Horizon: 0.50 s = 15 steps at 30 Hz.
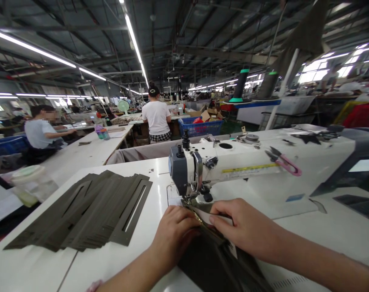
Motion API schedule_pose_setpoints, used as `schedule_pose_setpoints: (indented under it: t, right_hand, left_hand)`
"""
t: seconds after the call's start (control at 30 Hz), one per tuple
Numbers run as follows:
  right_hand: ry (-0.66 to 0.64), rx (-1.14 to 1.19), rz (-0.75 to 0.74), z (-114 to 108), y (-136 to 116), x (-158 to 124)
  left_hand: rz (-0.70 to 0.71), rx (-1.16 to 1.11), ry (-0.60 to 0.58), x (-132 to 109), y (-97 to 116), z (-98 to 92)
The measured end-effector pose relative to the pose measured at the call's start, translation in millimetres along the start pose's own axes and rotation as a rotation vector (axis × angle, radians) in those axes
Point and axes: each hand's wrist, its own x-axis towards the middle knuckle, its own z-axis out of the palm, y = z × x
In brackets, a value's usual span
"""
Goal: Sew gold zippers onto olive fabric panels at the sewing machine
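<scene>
A dark olive fabric piece (216, 265) lies at the needle end of a white sewing machine (248, 166) and hangs toward me. Along its edge runs a narrow gold-coloured line, perhaps a zipper. My left hand (175, 233) is closed on the fabric just left of the presser foot, its fingertips partly hidden. With thumb and fingers pinched, my right hand (239, 225) holds the fabric's raised, paler edge to the right of the needle. Left of the machine, a fanned stack of dark olive panels (95, 215) with long slots rests on the white table (148, 267).
Pink-handled thread snips (289, 165) lie on the machine arm above a yellow measuring tape (248, 168). Thread cones (241, 85) stand behind. Beyond the table are a blue crate (202, 129), a person in a white shirt (155, 115) and a seated person (43, 132).
</scene>
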Motion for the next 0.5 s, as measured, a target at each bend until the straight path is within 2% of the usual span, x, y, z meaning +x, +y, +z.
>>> schedule_pose_setpoints:
  t: [0.07, 0.23, 0.27, 0.33, 0.4, 0.5]
  right_hand:
    - [0.016, -0.006, -0.017, 0.7, 0.4, 1.0]
    - [0.053, -0.013, -0.059, -9.1, 2.6, 8.0]
    - [0.089, -0.059, -0.078, -9.6, 2.7, 6.4]
    - [0.277, -0.22, -0.179, -2.4, 0.6, -3.7]
    - [0.556, -0.406, -0.374, 20.9, -6.7, -20.2]
    - [0.783, -0.494, -0.664, 80.5, -30.0, -35.6]
  left_hand:
    - [0.019, -0.001, 0.005, 3.7, -4.4, 0.1]
    - [0.216, 0.009, 0.074, 8.0, -1.7, 1.1]
    - [0.211, 0.035, 0.077, 7.9, 0.4, 0.3]
    - [0.15, 0.085, 0.062, 8.4, 3.7, -3.1]
    - [0.067, 0.1, 0.036, 11.2, 4.7, -8.1]
    - [-0.022, 0.085, 0.011, 19.0, 2.3, -15.5]
